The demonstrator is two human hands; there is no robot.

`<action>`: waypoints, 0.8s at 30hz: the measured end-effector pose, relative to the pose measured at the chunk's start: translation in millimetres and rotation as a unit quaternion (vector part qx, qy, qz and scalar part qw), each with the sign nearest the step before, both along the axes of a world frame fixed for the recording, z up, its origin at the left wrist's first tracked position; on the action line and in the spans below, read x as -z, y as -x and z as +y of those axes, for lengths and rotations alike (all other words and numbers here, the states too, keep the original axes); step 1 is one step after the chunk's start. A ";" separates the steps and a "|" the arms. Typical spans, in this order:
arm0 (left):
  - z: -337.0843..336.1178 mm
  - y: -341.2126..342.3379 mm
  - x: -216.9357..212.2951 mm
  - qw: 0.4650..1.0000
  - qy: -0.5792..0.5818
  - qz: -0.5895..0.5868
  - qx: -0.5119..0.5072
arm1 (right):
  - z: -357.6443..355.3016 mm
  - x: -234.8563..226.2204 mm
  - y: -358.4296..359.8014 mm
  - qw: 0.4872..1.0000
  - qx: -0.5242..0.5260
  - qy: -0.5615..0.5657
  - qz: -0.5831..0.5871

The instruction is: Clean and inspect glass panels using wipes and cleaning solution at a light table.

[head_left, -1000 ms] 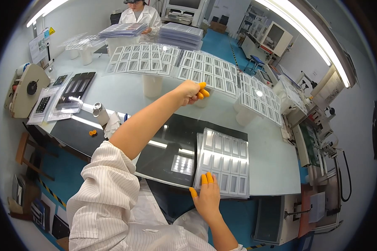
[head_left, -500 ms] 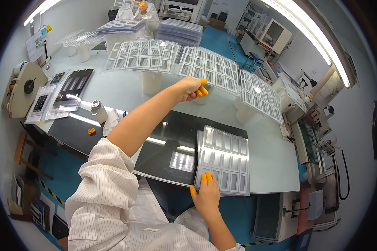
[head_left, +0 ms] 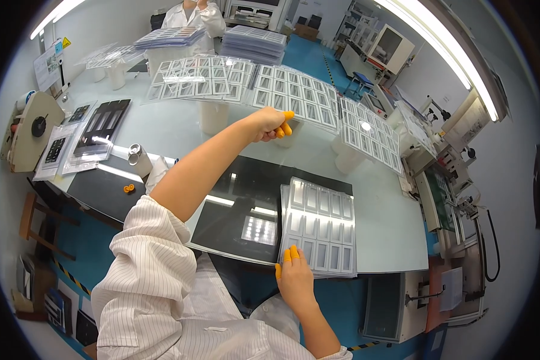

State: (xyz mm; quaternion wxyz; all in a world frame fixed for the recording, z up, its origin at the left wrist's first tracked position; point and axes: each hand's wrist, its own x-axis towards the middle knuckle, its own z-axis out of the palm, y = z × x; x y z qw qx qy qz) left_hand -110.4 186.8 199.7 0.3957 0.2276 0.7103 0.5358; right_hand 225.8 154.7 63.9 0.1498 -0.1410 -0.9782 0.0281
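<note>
My left hand (head_left: 270,125), in orange finger cots, reaches across the table to the near edge of a clear sheet with white-framed windows (head_left: 295,99). Its fingers are curled closed; whether the sheet's edge is between them I cannot make out. A stack of clear plastic sheets with rows of rectangular pockets (head_left: 318,225) lies in front of me, partly on a glossy black mat (head_left: 228,222). On its near left corner rests my right hand (head_left: 296,281), fingers stretched out on top and thumb at the left edge. Orange cots cover its visible fingertips.
More window sheets (head_left: 195,78) rest on white round supports (head_left: 213,118). At left stand a metal can (head_left: 139,159), loose orange finger cots (head_left: 129,188) and dark strips (head_left: 105,123). Beyond tall sheet stacks (head_left: 255,45) is a person in a white coat (head_left: 193,19).
My left hand stays at the sheet's edge. My right thumb has shifted slightly at the stack's edge. The far person's raised sheet is no longer in view.
</note>
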 end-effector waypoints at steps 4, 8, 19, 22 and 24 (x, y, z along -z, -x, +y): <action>-10.1 2.6 6.2 1.000 -0.021 0.014 0.017 | 5.3 -1.4 0.3 0.998 -0.046 -0.029 0.025; -25.5 -33.5 21.2 0.990 0.020 0.082 0.116 | 24.2 -9.9 -7.4 0.995 -0.076 -0.012 0.059; -59.0 -49.1 55.6 0.960 -0.217 -0.174 0.009 | 42.2 -36.3 -2.9 0.979 -0.109 -0.046 0.168; -53.4 -48.2 50.9 0.952 -0.239 -0.186 -0.034 | 40.4 -36.8 -3.3 0.975 -0.108 -0.057 0.187; -45.2 -44.6 49.0 0.948 -0.245 -0.195 -0.065 | 38.1 -38.9 -3.5 0.971 -0.103 -0.052 0.209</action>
